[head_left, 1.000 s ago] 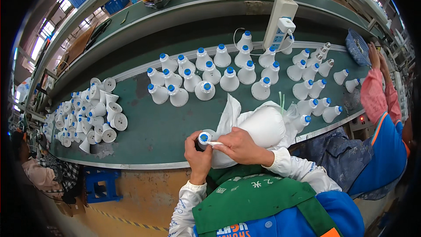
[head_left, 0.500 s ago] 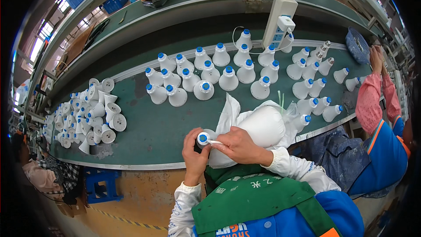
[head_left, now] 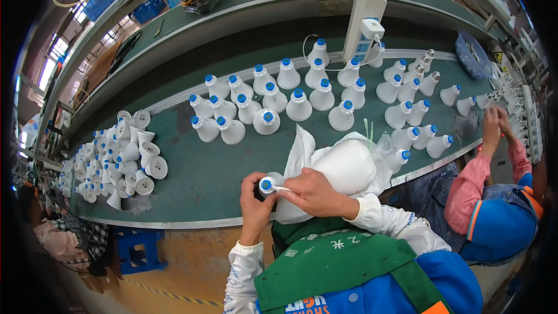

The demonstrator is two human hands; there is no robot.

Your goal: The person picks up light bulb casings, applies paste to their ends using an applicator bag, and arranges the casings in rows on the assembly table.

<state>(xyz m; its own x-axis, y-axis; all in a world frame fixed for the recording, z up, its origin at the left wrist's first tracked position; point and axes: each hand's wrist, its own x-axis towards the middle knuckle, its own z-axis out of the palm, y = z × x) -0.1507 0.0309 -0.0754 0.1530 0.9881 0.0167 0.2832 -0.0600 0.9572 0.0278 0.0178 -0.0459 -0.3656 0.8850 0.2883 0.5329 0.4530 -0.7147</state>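
My left hand [head_left: 253, 203] is wrapped round a white cone-shaped bulb housing [head_left: 267, 185] with a blue piece in its neck, near the table's front edge. My right hand [head_left: 318, 193] is closed in a pinch on a thin white stick-like piece [head_left: 283, 189]. Its tip meets the side of the housing's neck; what the piece is exactly cannot be made out. Just beyond my right hand bulges a full white bag [head_left: 346, 168] with an open, crumpled top. Several similar housings with blue tops, such as one near the bag [head_left: 341, 117], stand upright across the table.
A heap of white housings [head_left: 125, 154] lies on the green table [head_left: 197, 189] at the left. A power strip [head_left: 363, 26] rises at the back. Far right are a blue basket [head_left: 474, 55] and a co-worker's hands [head_left: 494, 125]. A blue stool [head_left: 136, 250] stands below.
The co-worker at the right has drawn their hands from beside the basket toward the table's front edge. My hands keep nearly the same hold; the whole view has shifted slightly.
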